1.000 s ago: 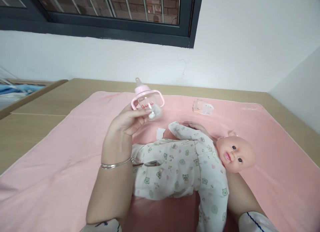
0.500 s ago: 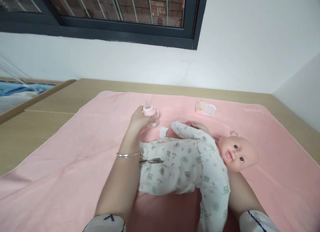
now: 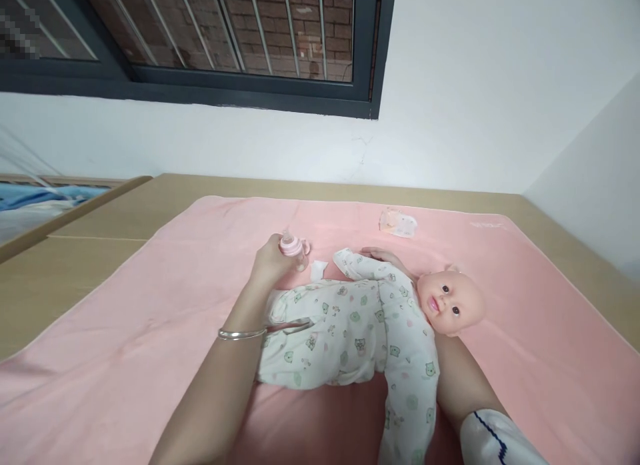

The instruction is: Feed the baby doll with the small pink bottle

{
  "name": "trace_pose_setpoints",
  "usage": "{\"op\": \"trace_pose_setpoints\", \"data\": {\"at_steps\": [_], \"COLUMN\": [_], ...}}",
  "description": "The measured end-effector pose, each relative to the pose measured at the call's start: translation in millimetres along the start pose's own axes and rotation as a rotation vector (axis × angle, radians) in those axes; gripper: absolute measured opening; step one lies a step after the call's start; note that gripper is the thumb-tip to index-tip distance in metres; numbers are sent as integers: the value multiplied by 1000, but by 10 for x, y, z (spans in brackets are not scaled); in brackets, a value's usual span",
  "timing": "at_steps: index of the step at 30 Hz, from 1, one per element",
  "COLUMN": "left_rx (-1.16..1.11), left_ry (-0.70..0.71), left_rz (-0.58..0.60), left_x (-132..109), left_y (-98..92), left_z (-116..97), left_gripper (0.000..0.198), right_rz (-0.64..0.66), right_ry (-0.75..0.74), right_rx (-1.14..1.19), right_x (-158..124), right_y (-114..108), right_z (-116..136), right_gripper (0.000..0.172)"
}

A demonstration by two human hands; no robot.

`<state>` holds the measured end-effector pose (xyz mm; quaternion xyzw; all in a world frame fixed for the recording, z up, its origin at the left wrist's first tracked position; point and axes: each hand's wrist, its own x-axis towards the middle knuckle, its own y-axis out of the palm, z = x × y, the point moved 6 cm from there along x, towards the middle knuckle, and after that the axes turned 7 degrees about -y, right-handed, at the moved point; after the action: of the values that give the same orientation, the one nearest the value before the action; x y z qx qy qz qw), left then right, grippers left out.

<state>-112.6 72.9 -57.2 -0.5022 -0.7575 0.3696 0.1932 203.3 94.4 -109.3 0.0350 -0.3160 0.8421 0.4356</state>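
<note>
A baby doll (image 3: pixel 325 331) in a white bear-print suit lies on its back, its head (image 3: pixel 450 301) to the right. My left hand (image 3: pixel 273 259) is closed around a small pink baby bottle (image 3: pixel 295 248) with a clear teat and handles, beyond the doll's legs. Behind the doll's neck passes my right forearm, with the head and shoulder resting on it. My right hand (image 3: pixel 385 255) shows on the far side near the doll's sleeve, fingers stretched out; the sleeve and body hide part of it. A small white piece (image 3: pixel 318 271), perhaps paper or cloth, lies near the bottle.
A pink sheet (image 3: pixel 125 318) covers most of the wooden table (image 3: pixel 75 271). Toward its far edge lies a crumpled clear plastic packet (image 3: pixel 399 223). A white wall and a barred window (image 3: pixel 240 38) stand behind, with blue cloth (image 3: pixel 45 195) at the far left.
The view has tilted up a little and shifted right. My left hand has turned the bottle slightly, so its teat leans more to the left. The doll stays on my right arm.
</note>
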Motion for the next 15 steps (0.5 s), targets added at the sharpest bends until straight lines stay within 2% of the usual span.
{"op": "trace_pose_setpoints", "data": {"at_steps": [6,9,11,13,15], "left_rx": [90,161,224,308,402], "left_ry": [89,158,219,258,237], "left_rz": [-144,-211,-176,-73,28], "left_x": [-290,-535,-671,-728,-692], "left_y": [-119,-110,-3,182,373], "left_z": [-217,-413,-557,-664,-693], "left_gripper": [56,47,30,16,13], "right_rz": [-85,-116,-128,-126,-107], "right_ry": [-20,-49,-67,-80,-95], "right_rx": [36,67,84,90,91], "right_x": [-18,26,53,56,36], "right_y": [97,92,74,55,45], "right_z": [-89,-122,-127,-115,-84], "right_gripper": [54,53,53,57,61]}}
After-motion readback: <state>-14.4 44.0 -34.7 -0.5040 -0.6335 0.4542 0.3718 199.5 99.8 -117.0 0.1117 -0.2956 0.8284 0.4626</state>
